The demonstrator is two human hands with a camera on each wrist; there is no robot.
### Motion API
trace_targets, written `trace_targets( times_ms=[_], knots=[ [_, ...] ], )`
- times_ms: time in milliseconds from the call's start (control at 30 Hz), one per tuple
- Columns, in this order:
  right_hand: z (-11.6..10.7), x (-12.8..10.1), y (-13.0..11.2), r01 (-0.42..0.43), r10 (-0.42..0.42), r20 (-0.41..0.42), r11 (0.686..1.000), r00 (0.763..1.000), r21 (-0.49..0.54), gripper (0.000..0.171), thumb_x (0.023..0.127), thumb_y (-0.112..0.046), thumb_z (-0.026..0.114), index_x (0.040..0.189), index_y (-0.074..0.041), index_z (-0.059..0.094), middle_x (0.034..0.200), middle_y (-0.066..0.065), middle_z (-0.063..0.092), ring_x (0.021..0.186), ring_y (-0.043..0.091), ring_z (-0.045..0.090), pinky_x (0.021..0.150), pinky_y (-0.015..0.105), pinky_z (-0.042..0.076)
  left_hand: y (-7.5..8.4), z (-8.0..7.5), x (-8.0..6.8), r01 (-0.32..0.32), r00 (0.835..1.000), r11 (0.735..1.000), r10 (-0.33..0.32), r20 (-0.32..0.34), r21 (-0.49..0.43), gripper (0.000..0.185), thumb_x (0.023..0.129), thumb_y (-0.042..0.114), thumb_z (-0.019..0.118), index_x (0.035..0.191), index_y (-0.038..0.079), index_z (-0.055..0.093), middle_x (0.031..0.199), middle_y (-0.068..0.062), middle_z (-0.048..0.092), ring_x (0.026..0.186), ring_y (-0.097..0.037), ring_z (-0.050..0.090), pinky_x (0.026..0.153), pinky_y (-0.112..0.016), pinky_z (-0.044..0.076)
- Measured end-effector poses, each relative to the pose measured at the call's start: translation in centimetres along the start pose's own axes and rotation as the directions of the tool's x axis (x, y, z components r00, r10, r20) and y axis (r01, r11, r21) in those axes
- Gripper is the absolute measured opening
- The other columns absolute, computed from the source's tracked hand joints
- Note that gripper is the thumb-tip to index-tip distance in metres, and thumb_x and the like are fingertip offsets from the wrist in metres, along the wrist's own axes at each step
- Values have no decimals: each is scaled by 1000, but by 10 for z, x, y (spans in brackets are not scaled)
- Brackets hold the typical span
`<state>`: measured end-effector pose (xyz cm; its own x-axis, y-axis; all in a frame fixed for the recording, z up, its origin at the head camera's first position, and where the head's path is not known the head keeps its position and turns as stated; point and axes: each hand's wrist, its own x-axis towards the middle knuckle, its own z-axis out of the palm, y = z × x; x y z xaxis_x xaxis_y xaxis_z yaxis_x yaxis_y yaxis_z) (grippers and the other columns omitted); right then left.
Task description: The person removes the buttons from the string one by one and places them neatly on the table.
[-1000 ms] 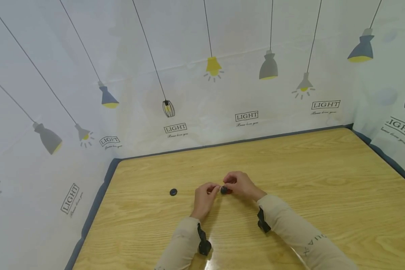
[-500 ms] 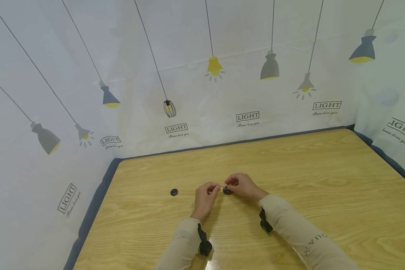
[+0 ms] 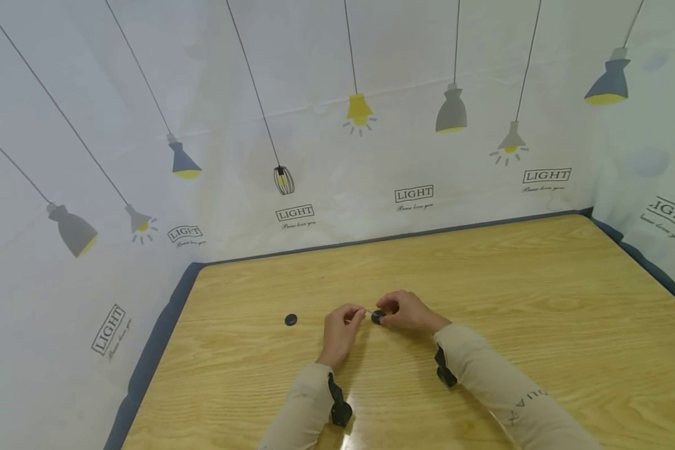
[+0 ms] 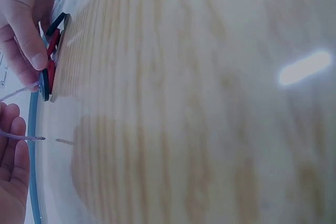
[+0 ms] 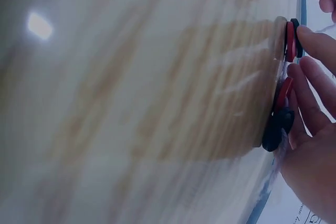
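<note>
String [image 3: 369, 312] is running between three and four o'clock from the left hand [image 3: 339, 331], which is pinching it, to a black disc [image 3: 378, 317] over the wooden table [image 3: 214, 369]; the right hand [image 3: 407, 312], nearer the disc, is gripping it. A second disc [image 3: 290, 320] is lying at nine o'clock from the left hand, while the far edge [image 3: 337, 246] is crossing twelve, well apart from both hands.

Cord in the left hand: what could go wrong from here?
1. Slip: the cord is pinched in the left hand, its end loose; a slack pinch might lose it.
2. Scatter: one red disc sits tilted beside the right hand; a careless shift could displace it.
3. Knock: the outlying black disc lies beside the left hand; a sweep could push it away.
</note>
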<state>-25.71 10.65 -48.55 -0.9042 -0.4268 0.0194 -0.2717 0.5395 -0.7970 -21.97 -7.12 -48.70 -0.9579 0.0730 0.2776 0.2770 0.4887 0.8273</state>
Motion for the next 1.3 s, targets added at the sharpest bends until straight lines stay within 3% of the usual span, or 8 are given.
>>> trace_targets(
  times_ms=[167, 500, 833, 1300],
  knots=[
    [0, -1, 0, 37, -37, 8, 999, 999, -10, 29, 73, -4, 70, 99, 4, 61, 86, 6, 60, 74, 15, 52, 66, 28, 45, 0, -2, 0, 31, 999, 1000, -31, 12, 4, 13, 86, 15, 59, 86, 6, 67, 76, -1, 65, 68, -10, 57, 60, -21, 46],
    [2, 0, 2, 117, -116, 26, 991, 993, -56, 25, 71, -3, 71, 94, 4, 64, 77, 5, 57, 70, 15, 48, 62, 26, 41, -2, -3, 0, 35, 999, 999, -35, 11, 1, 13, 86, 15, 58, 85, 5, 67, 76, -1, 65, 70, -11, 58, 63, -21, 46],
    [2, 2, 0, 99, -97, 40, 993, 995, -65, 20, 71, -3, 71, 89, 0, 64, 75, 2, 57, 69, 13, 47, 61, 26, 41, -2, -3, 1, 42, 999, 999, -42, 7, -3, 13, 86, 16, 58, 86, 6, 67, 76, -1, 65, 69, -10, 57, 62, -21, 45],
    [0, 0, -4, 85, -85, 60, 996, 995, 11, 19, 74, 1, 68, 90, -1, 58, 81, 5, 60, 73, 14, 53, 66, 29, 44, -4, -2, 0, 24, 1000, 999, -23, 12, -24, 15, 87, 17, 58, 85, 5, 67, 78, -2, 65, 68, -10, 57, 61, -21, 46]
  ],
)
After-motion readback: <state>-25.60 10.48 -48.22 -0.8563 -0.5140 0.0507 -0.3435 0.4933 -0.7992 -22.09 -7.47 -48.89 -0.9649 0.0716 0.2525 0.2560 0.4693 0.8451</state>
